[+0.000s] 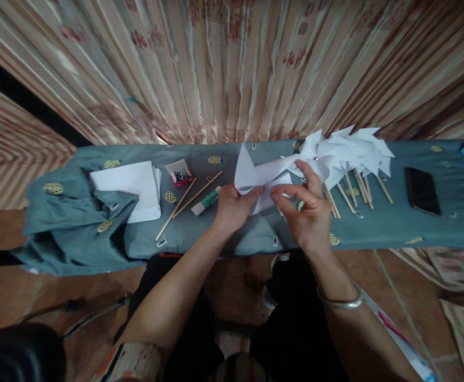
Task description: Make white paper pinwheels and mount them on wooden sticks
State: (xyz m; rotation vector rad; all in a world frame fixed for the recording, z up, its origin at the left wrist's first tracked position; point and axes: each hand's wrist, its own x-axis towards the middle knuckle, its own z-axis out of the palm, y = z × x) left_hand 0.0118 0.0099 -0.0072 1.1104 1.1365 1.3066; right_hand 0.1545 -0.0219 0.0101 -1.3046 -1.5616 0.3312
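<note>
A white sheet of paper, partly folded into a paper pinwheel (pixel 267 172), is held up over the cloth in both hands. My left hand (pixel 235 206) is closed on its left side, with the thumb pressed near the middle. My right hand (pixel 309 212) pinches thumb and index finger together at the paper's centre, other fingers raised; whether a small pin is also between them is too small to tell. To the right lies an overlapping row of finished paper pinwheels (pixel 355 151) on wooden sticks (pixel 346 197).
On the cloth-covered table (pixel 247 233), to the left, are a stack of white paper (pixel 136 183), an open small box of metal pins (pixel 181 175), two loose sticks (pixel 195 195) and a green-and-white box (pixel 206 201). A phone (pixel 422 190) lies at right. A pleated curtain (pixel 232 69) hangs behind.
</note>
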